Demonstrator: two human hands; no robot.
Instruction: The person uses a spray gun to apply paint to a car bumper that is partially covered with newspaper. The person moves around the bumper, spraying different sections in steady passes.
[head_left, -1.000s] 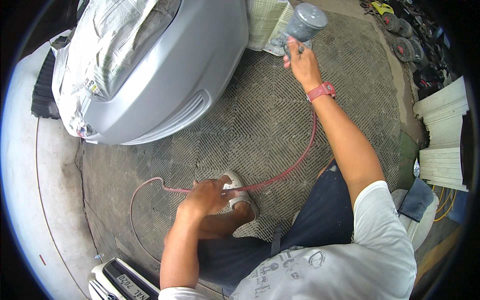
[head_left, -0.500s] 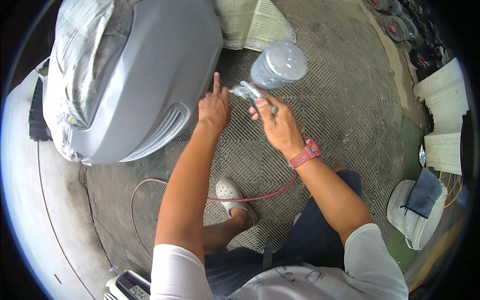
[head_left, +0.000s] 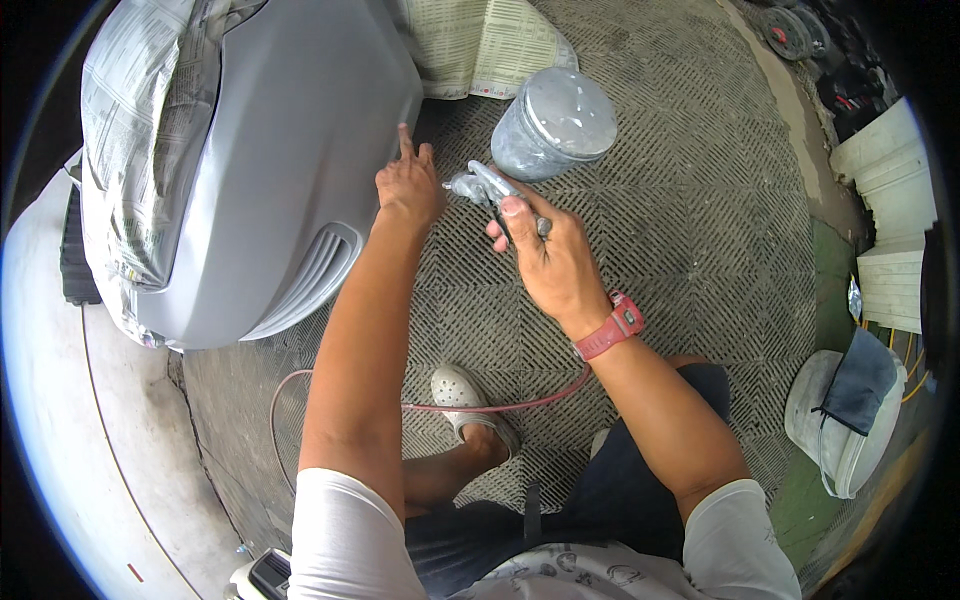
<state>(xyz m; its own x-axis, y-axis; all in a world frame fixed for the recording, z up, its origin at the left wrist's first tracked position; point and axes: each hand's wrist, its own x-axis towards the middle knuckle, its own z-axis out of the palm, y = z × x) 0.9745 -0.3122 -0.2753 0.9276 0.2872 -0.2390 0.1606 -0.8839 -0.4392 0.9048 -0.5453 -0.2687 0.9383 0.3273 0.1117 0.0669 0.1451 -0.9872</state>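
Note:
My right hand [head_left: 550, 245], a red watch at its wrist, is wrapped round a spray gun [head_left: 482, 186] smeared with grey paint. A large grey paint cup [head_left: 556, 124] with a pale lid shows just beyond the gun; it looks joined to it, though the joint is hidden. The nozzle points left, toward my left hand [head_left: 408, 188]. That hand is empty, its index finger stretched out and the others partly bent. Its fingertip overlaps the edge of a grey-coated car bumper [head_left: 310, 130]; whether it touches cannot be told. A slatted vent [head_left: 318, 275] sits low in the bumper.
Newspaper masking [head_left: 135, 130] covers the car's upper part, and another sheet [head_left: 500, 45] lies beyond the bumper. A red hose [head_left: 500, 407] crosses the ribbed floor mat [head_left: 680, 240] by my foot. At the right stands a white bucket [head_left: 815, 400] with a dark cloth [head_left: 858, 385] over it.
The view has shifted slightly, with the bumper further left. My left hand has moved left and a little up along the bumper's edge. The spray gun has moved slightly left in my right hand.

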